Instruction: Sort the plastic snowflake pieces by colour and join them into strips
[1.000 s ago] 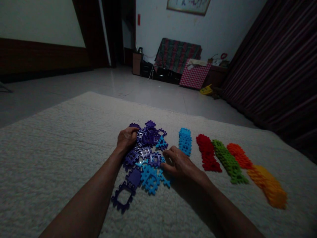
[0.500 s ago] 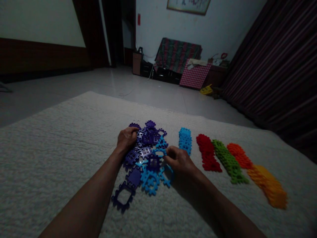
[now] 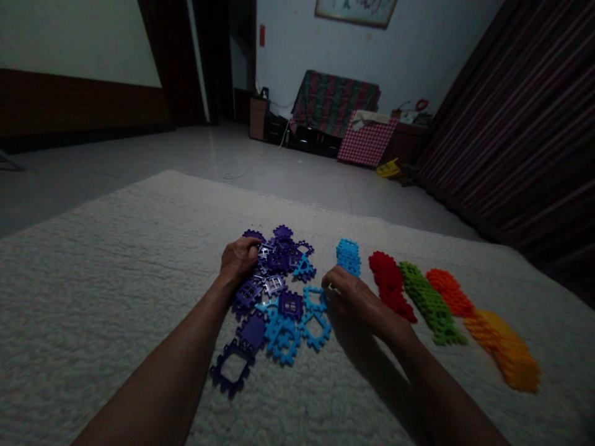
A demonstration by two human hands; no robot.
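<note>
A heap of purple interlocking plastic pieces (image 3: 279, 257) lies on a white rug (image 3: 116, 279), with several light blue pieces (image 3: 283, 331) mixed in at its near side. My left hand (image 3: 238, 260) rests curled on the heap's left edge, its fingers closed against a purple piece. My right hand (image 3: 356, 297) sits just right of the heap with fingers pinched together at the near end of a light blue stack (image 3: 348, 254). What the pinch holds is hidden. Two blue frame pieces (image 3: 317, 313) lie just left of that hand.
Sorted rows lie to the right on the rug: red (image 3: 390, 285), green (image 3: 430, 303), orange (image 3: 449, 291) and yellow-orange (image 3: 504, 350). A dark striped curtain (image 3: 520, 136) runs along the right. Bare floor (image 3: 232, 161) and covered furniture (image 3: 337, 108) lie beyond.
My right hand has left the blue pieces at the heap's near side and moved right and away, up to the light blue stack. The left hand has stayed put.
</note>
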